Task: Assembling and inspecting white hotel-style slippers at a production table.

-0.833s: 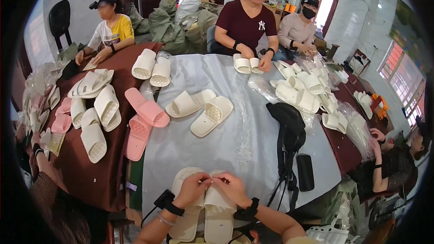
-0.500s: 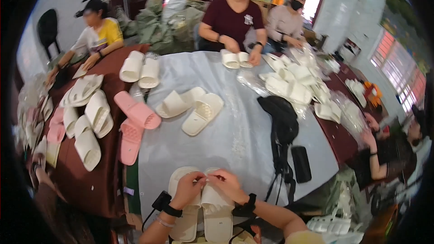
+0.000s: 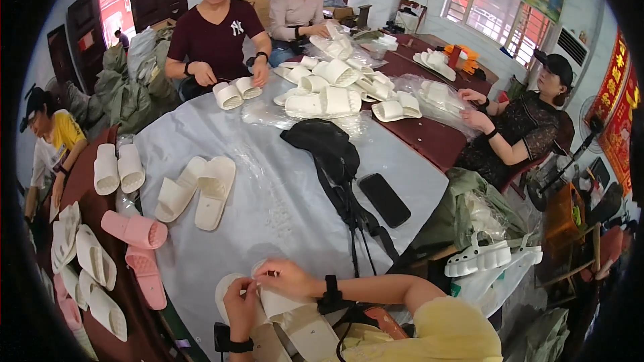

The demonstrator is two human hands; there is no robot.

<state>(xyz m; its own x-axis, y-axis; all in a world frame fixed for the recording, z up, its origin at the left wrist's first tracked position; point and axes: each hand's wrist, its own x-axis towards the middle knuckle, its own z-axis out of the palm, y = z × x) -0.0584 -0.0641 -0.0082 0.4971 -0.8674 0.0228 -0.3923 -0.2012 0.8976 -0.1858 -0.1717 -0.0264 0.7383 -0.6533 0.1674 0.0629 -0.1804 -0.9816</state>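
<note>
A pair of cream slippers lies at the near edge of the table, directly under my hands. My left hand (image 3: 243, 307) is closed in a pinch over the left slipper (image 3: 270, 347). Close beside it, fingertips nearly touching, my right hand (image 3: 290, 280) also pinches, above the strap of the right slipper (image 3: 285, 305). Whatever sits between the fingertips is too small to make out. Dark bands circle both wrists.
Another cream pair (image 3: 215, 194), pink slippers (image 3: 144, 261) and more cream slippers (image 3: 100, 261) lie leftward. A black bag (image 3: 325, 151) and black phone (image 3: 384, 200) rest to the right. Co-workers sit or stand around a slipper pile (image 3: 335, 87); one person (image 3: 221, 40) handles a pair.
The whole view has swung to the right, so the table and people appear further left. My hands stay pinched close together over the same slippers.
</note>
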